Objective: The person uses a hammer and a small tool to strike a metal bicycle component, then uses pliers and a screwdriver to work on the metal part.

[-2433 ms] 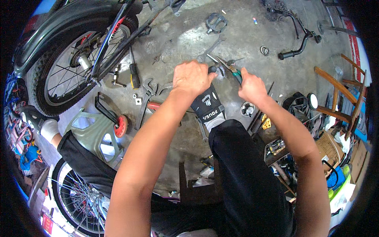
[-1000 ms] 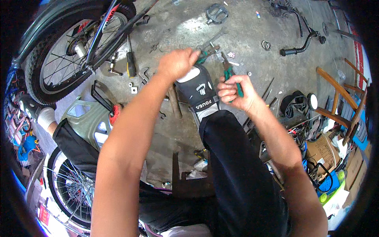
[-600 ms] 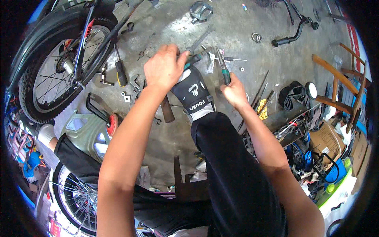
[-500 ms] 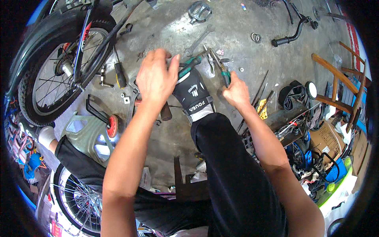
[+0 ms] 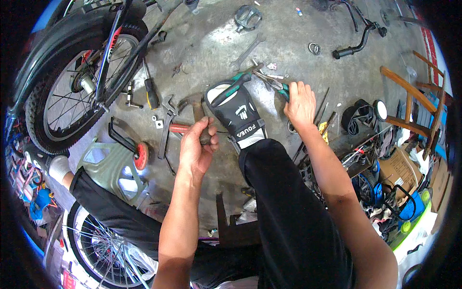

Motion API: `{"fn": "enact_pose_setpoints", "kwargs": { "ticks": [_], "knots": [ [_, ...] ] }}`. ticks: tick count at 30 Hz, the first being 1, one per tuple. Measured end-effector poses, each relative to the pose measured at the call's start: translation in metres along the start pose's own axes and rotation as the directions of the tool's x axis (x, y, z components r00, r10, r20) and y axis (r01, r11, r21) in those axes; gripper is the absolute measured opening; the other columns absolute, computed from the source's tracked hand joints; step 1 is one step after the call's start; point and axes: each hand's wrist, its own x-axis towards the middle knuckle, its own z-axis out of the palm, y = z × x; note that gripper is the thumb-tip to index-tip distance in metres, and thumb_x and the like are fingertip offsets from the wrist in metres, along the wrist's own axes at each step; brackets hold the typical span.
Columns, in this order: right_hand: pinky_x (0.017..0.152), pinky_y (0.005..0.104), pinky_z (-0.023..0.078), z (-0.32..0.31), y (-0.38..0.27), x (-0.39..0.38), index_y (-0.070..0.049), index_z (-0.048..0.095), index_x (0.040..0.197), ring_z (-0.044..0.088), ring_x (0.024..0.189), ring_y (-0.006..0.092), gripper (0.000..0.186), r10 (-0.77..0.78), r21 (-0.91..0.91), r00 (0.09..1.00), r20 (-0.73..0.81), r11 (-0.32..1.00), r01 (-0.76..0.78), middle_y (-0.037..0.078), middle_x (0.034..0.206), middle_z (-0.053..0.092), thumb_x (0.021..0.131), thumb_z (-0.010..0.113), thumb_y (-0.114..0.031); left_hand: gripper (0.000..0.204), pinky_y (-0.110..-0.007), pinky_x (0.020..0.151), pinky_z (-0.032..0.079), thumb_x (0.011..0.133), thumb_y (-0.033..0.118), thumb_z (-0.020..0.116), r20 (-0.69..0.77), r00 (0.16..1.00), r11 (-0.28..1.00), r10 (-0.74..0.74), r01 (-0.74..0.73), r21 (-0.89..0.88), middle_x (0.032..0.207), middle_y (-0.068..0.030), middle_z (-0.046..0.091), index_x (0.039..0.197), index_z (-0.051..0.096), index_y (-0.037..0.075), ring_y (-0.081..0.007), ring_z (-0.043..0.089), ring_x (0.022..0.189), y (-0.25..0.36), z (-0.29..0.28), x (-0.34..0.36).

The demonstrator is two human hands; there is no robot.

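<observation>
Rusty-headed hammer (image 5: 195,113) on the concrete floor (image 5: 216,43) sits gripped in the left hand (image 5: 196,147); the right hand (image 5: 299,101) clamps green-handled pliers (image 5: 274,83) beside the black sandal (image 5: 238,115). Strike squarely, pliers steady.

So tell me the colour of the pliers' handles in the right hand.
Green, on the pliers held by the right hand; head view.

arms: bare, sleeveless | trousers (image 5: 293,221): black | slipper (image 5: 238,118): black-grey
</observation>
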Motion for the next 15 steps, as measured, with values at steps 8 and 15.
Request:
{"fn": "enact_pose_setpoints", "kwargs": {
  "ticks": [8,15],
  "knots": [
    [0.082,0.0578,0.052,-0.033,0.043,0.045,-0.008,0.054,0.109,0.064,0.100,0.0491,0.037,-0.207,0.222,0.916,0.343,0.966,0.135,0.023,0.105,0.067,0.075,0.067,-0.011,0.017,-0.030,0.054,0.043,0.103,0.020,0.066,-0.089,0.915,0.798,0.394,-0.293,0.526,0.076,-0.0010,0.057,0.103,0.056,0.007,-0.0121,0.052,0.059,-0.032,-0.005,0.012],
    [0.062,0.0294,0.043,-0.082,0.032,0.126,-0.009,0.063,0.109,0.052,0.073,0.0096,0.034,-0.179,0.429,0.477,0.860,0.760,-0.488,-0.004,0.087,0.059,0.078,0.075,-0.017,0.028,-0.038,0.071,0.052,0.101,0.021,0.070,-0.102,0.706,0.546,0.701,-0.439,0.713,0.081,-0.0075,0.064,0.113,0.052,0.002,-0.0207,0.064,0.074,0.001,-0.025,0.030]
  ]
}}
